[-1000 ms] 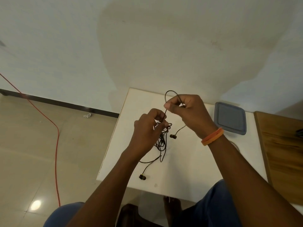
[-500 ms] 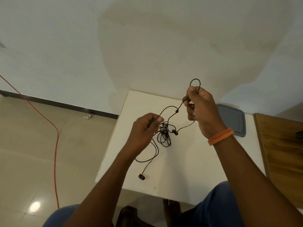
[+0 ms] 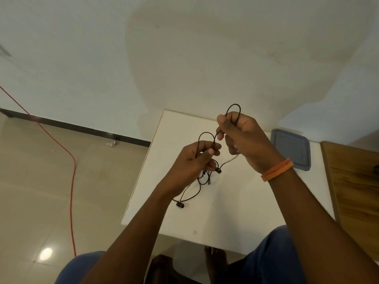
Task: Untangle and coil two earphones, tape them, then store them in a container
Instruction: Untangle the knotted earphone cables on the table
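A tangle of black earphone cable [image 3: 206, 177] hangs between my two hands above the white table [image 3: 225, 212]. My left hand [image 3: 194, 160] pinches the cable near the knot, with a loop arching above its fingers. My right hand [image 3: 242, 136] grips another stretch of the cable, and a small loop [image 3: 233, 109] sticks up above its fingers. One earbud [image 3: 218, 171] dangles between the hands. Another earbud [image 3: 180, 204] lies on the table by my left wrist. The grey flat container [image 3: 291, 149] sits at the table's far right.
A wooden surface [image 3: 356, 193] adjoins the table on the right. A red cord [image 3: 71, 181] runs across the tiled floor on the left. The white wall stands right behind the table. My knees show below the table's near edge.
My hands have come closer together. The left hand rose toward the right, and the cable stretch between them has slackened into a loop above the left fingers.
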A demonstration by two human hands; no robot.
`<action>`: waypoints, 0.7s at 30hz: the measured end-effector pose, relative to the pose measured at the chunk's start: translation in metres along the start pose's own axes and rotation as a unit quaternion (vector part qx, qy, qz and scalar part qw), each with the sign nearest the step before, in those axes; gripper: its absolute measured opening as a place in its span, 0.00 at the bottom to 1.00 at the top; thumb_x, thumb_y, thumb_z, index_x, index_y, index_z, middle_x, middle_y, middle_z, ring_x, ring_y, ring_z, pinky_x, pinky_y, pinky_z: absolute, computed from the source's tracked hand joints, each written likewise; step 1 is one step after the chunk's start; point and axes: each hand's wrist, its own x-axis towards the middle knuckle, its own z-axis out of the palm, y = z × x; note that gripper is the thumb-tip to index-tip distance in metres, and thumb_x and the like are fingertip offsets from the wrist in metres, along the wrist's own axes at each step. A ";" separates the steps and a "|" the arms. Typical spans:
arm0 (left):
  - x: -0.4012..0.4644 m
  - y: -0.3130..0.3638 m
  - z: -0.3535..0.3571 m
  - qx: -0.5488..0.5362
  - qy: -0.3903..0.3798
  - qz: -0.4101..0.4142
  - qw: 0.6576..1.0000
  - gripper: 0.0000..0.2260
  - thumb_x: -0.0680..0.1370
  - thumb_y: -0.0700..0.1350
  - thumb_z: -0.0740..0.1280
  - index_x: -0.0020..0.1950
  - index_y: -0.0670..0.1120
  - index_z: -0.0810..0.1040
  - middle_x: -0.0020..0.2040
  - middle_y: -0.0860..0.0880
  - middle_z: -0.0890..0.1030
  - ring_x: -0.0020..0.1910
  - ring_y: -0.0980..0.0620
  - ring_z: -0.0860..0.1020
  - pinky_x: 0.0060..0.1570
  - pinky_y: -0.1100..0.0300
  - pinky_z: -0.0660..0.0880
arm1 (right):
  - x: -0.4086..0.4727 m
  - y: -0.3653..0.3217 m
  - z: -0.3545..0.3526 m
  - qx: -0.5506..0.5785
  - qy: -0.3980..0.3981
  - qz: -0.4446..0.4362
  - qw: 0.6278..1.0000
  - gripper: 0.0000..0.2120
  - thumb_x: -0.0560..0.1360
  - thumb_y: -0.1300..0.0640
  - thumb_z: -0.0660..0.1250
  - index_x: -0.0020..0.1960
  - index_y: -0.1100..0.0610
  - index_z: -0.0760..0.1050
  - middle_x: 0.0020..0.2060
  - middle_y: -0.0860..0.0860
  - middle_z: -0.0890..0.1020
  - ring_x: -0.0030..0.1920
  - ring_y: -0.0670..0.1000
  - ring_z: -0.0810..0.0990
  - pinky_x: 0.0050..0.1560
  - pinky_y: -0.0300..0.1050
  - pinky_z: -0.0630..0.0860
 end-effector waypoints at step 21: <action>0.002 0.004 -0.017 -0.280 0.002 -0.064 0.958 0.25 0.79 0.62 0.61 0.66 0.46 0.77 0.61 0.43 0.80 0.48 0.47 0.79 0.42 0.50 0.78 | 0.001 0.007 -0.001 -0.074 -0.048 0.028 0.996 0.12 0.81 0.52 0.62 0.44 0.56 0.80 0.38 0.51 0.83 0.27 0.46 0.63 0.26 0.38 0.62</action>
